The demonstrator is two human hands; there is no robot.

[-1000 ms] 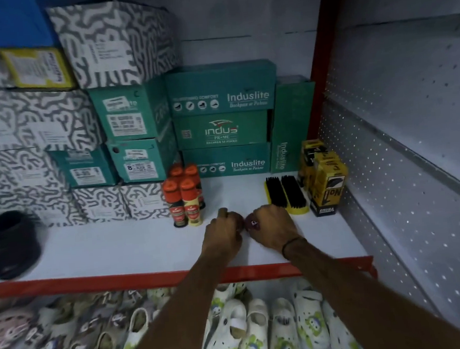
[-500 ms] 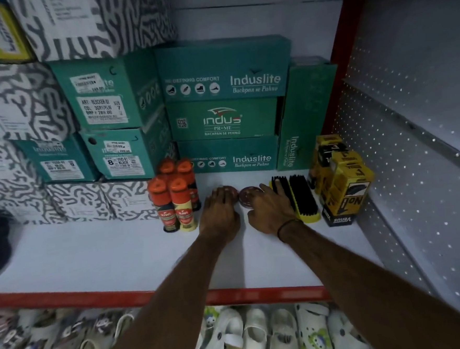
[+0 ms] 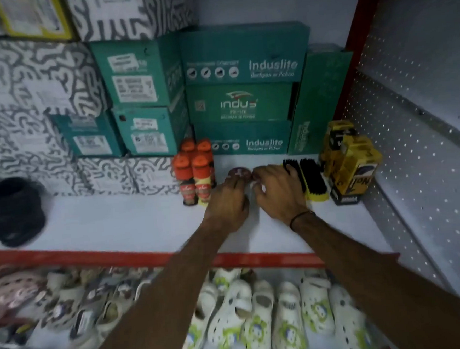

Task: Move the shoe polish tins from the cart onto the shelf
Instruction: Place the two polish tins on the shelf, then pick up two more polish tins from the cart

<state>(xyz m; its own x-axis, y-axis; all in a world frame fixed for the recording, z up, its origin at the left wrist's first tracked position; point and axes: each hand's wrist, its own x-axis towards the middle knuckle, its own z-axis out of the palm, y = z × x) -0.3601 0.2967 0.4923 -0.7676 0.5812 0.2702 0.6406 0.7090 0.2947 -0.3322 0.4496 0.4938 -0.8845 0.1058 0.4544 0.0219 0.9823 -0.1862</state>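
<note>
Both arms reach forward over the shelf (image 3: 118, 223), palms down. The left hand (image 3: 226, 201) has loosely curled fingers just before a round polish tin (image 3: 239, 172) on the shelf. The right hand (image 3: 279, 190) covers a second tin; its grip cannot be told. Green boxes (image 3: 245, 102) stand behind.

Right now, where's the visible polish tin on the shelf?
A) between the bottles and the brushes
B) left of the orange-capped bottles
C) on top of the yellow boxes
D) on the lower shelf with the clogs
A: the tin lies flat on the white shelf, with the bottles to its left and the brushes to its right, just beyond the left hand.
</note>
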